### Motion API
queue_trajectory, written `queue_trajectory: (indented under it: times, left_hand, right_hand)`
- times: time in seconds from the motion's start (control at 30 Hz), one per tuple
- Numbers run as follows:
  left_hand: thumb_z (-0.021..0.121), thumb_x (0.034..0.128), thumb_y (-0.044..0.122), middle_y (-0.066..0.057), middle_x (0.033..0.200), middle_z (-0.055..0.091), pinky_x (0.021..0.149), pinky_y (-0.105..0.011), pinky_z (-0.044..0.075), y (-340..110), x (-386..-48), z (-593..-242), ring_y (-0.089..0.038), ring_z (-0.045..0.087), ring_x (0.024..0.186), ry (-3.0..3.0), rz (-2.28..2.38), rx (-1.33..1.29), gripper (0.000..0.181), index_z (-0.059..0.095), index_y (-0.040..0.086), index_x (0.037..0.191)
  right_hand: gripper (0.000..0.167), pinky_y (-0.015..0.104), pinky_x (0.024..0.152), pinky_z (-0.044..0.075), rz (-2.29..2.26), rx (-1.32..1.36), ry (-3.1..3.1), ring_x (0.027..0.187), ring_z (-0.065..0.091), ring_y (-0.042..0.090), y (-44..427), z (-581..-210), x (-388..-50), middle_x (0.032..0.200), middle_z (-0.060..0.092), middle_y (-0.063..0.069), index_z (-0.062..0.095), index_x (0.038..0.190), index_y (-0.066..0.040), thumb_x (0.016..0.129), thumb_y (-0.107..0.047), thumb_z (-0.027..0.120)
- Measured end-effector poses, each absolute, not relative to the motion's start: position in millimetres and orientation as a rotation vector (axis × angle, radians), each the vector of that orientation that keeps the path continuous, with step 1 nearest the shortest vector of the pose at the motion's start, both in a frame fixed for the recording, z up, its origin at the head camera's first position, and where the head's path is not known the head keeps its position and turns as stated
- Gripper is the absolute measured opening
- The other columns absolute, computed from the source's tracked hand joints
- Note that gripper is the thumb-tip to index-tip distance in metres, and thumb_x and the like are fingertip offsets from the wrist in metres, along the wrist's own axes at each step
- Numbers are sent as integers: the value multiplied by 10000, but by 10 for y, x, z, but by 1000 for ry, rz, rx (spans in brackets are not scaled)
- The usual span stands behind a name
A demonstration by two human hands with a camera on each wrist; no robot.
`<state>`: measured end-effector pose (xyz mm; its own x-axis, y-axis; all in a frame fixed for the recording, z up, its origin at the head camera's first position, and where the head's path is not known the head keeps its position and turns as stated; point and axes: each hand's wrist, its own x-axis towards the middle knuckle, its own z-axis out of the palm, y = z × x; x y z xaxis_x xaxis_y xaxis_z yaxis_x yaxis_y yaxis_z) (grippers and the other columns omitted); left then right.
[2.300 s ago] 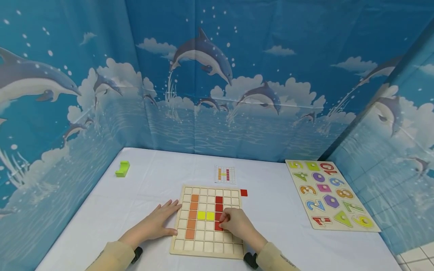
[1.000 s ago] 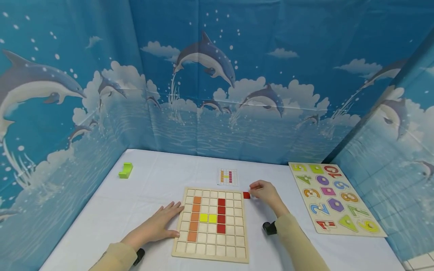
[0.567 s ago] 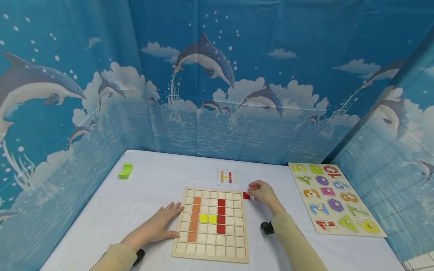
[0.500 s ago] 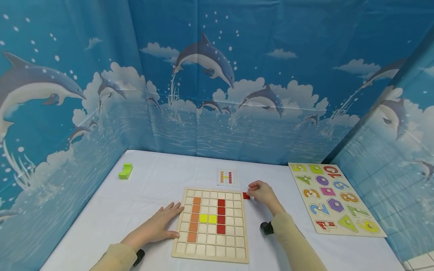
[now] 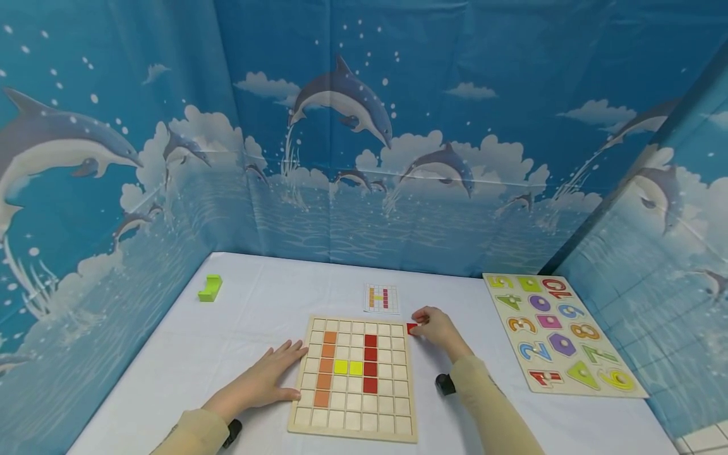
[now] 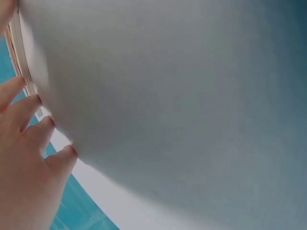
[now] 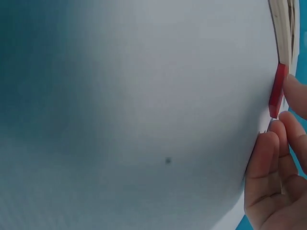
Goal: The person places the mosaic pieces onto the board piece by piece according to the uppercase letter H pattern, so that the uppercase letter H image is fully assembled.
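A wooden grid board (image 5: 352,433) lies on the white table. Set in its cells are a column of orange tiles (image 5: 324,381), two yellow tiles (image 5: 356,368) and a column of red tiles (image 5: 370,354). My left hand (image 5: 264,379) rests spread on the table, fingertips and thumb against the board's left edge. Beyond the board's upper right corner lies a loose red tile (image 5: 412,328). The thumb of my right hand (image 5: 436,327) touches this tile; in the right wrist view the red tile (image 7: 277,91) lies flat, with the loosely bent fingers beside its end.
A small printed pattern card (image 5: 381,298) lies behind the board. To the right is a number-and-shape puzzle board (image 5: 554,370). A green block (image 5: 210,288) stands at the far left. A dolphin-printed curtain (image 5: 364,208) hangs around the table.
My right hand has moved from the red column out to the loose red tile, and its thumb has come onto it. The left hand stays at the board's edge.
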<state>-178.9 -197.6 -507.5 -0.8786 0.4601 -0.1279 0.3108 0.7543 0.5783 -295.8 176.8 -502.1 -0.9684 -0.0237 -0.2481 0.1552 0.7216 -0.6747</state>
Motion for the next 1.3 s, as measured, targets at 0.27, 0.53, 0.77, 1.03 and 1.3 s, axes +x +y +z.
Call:
queue_trajectory:
  times: [0.27, 0.53, 0.77, 1.03, 1.3]
  left_hand:
    - [755, 799, 482, -193, 1598, 294, 1177, -681, 150, -1976, -1787, -5086, -426, 208, 1491, 2689, 816, 588, 912, 373, 55, 1508]
    - [756, 797, 483, -190, 1599, 292, 1177, -680, 151, -1983, -1780, -5092, -426, 207, 1491, 2692, 823, 586, 915, 371, 56, 1509]
    - [753, 801, 482, -185, 1601, 291, 1180, -677, 148, -1983, -1785, -5103, -425, 201, 1493, 2698, 817, 588, 911, 369, 61, 1512]
    - [752, 798, 487, -185, 1602, 290, 1183, -671, 152, -1976, -1782, -5110, -422, 206, 1492, 2693, 806, 597, 917, 366, 60, 1513]
    - [754, 805, 468, -189, 1601, 289, 1183, -671, 153, -1969, -1774, -5072, -424, 207, 1492, 2701, 807, 592, 904, 368, 53, 1510]
  right_hand:
    - [153, 257, 632, 460, -999, 124, 2704, 773, 533, 195, 1737, -4965, -2911, 874, 600, 92, 651, 959, -3, 852, -73, 735]
    - [182, 262, 616, 436, -882, 140, 2710, 750, 525, 199, 1763, -4878, -2842, 817, 592, 79, 596, 856, -33, 826, -95, 764]
    - [248, 244, 585, 423, -987, 119, 2721, 690, 514, 170, 1876, -4975, -2763, 765, 565, 60, 567, 886, -47, 809, -122, 790]
    - [236, 250, 636, 508, -1183, 169, 2635, 705, 565, 153, 1963, -4986, -2482, 775, 611, 61, 605, 935, -41, 837, -162, 781]
    - [209, 272, 638, 547, -1273, 46, 2549, 660, 600, 135, 1770, -4856, -2181, 739, 643, 34, 625, 913, -39, 815, -120, 790]
